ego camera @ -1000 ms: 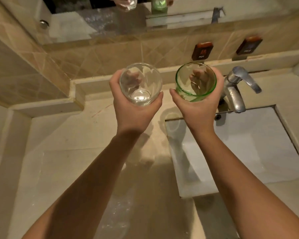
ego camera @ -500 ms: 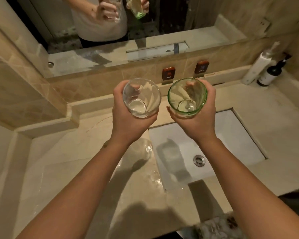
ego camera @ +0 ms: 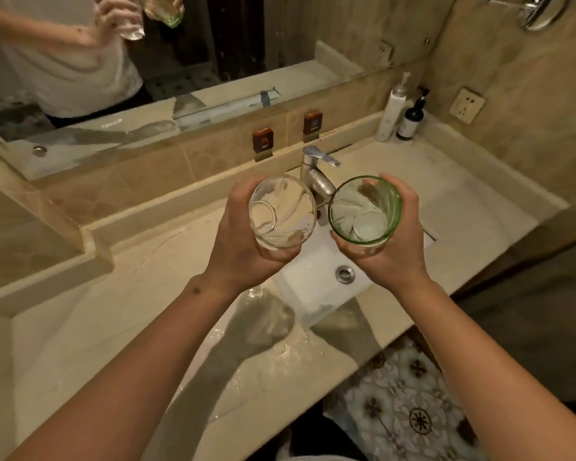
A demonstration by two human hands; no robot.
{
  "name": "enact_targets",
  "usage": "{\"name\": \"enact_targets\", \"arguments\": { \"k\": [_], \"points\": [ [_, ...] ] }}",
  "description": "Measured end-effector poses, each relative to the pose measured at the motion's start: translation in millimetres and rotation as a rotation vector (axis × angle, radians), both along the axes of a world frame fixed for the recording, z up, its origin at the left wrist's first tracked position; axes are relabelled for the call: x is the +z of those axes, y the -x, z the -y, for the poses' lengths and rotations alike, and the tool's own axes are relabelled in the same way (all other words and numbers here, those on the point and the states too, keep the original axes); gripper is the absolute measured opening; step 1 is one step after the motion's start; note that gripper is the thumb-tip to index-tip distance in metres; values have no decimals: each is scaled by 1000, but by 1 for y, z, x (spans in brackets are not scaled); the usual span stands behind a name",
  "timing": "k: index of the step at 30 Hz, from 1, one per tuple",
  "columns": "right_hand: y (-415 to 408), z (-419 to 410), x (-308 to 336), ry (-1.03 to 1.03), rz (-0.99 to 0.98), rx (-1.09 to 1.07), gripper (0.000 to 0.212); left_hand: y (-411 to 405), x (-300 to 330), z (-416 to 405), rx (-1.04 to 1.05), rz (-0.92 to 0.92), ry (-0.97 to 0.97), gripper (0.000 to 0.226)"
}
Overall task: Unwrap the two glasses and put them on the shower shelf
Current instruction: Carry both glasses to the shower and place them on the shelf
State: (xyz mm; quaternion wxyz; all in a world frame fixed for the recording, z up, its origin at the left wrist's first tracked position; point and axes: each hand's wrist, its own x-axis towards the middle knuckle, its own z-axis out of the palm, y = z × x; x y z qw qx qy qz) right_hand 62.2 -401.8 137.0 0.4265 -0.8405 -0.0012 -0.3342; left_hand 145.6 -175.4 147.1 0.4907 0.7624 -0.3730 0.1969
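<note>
Bathroom counter [ego camera: 120, 327] with sink [ego camera: 316, 277] below. Left hand [ego camera: 236, 241] wraps the clear glass [ego camera: 281, 212]; right hand [ego camera: 393, 241] wraps the green glass [ego camera: 364, 209]. Both bare and upright, rims close, held over the basin, probably ready to carry. No shower shelf in view.

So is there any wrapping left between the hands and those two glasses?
None visible. The left hand grips the clear glass and the right hand grips the green glass, bare fingers on bare glass. No shower shelf is in view.
</note>
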Motion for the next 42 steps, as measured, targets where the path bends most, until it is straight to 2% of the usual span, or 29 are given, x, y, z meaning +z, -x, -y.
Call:
{"name": "enact_targets", "arguments": {
  "k": [3, 7, 14, 19, 25, 30, 31, 33, 34, 35, 38, 42],
  "points": [
    [42, -10, -7, 4, -32, -88, 106, 20, -6, 2, -94, 21, -13, 88],
    [101, -19, -21, -22, -92, -204, 102, 56, -18, 8, -247, -49, 7, 74],
    [212, -24, -45, -57, -217, -394, 105, 121, -50, 36, -435, -136, -115, 77],
    [291, -21, -58, -50, -247, -584, 105, 186, -34, 75, -662, -160, -58, 62],
    [379, 0, -54, -122, -214, -768, 103, 247, -48, 129, -759, -292, -265, 84],
    [466, 30, -42, -152, -169, -912, 105, 321, -43, 188, -809, -243, -290, 92],
    [484, 36, -40, -152, -172, -940, 102, 335, -41, 198, -849, -179, -313, 89],
    [520, 47, -37, -163, -161, -992, 100, 365, -43, 223, -905, 0, -290, 67],
    [538, 52, -36, -170, -152, -1018, 99, 381, -42, 235, -908, 20, -282, 58],
    [555, 56, -35, -179, -147, -1047, 100, 397, -40, 243, -923, 35, -266, 64],
    [606, 65, -36, -209, -128, -1128, 103, 447, -39, 270, -1020, -101, -230, 94],
    [668, 68, -37, -231, -103, -1213, 102, 511, -35, 297, -1139, -138, -200, 95]
  ]
}}
